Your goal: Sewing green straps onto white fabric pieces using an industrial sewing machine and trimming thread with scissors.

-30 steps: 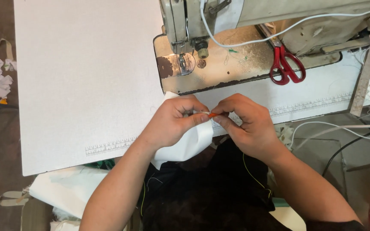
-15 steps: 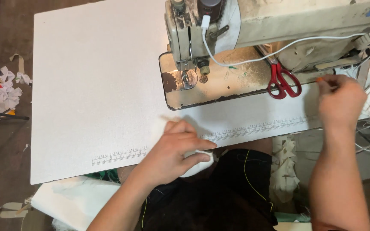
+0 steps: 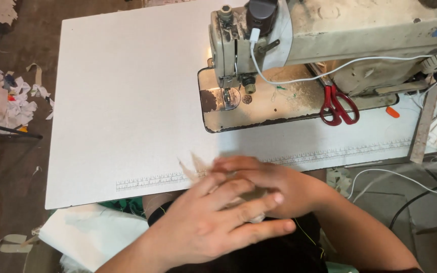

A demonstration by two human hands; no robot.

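My left hand (image 3: 213,222) lies palm down at the table's front edge, fingers stretched out to the right across my right hand (image 3: 279,184). Between them is a small white cloth piece (image 3: 194,168). Its blurred corner sticks out to the upper left, and a bit shows under my left fingers. Both hands press and hold this cloth; the grip itself is mostly hidden. A sewing machine (image 3: 330,35) stands at the back right of the white table (image 3: 127,101), its needle area (image 3: 231,93) beyond my hands.
Red-handled scissors (image 3: 337,106) lie on the machine bed, with a small orange item (image 3: 392,112) to their right. A white cable (image 3: 330,73) runs across the machine. Cloth scraps (image 3: 1,98) litter the floor at left. White fabric (image 3: 87,232) hangs below the table edge.
My right hand has come back from the far right, near the machine's end, to the table's front edge. My left hand now lies over it on the cloth.
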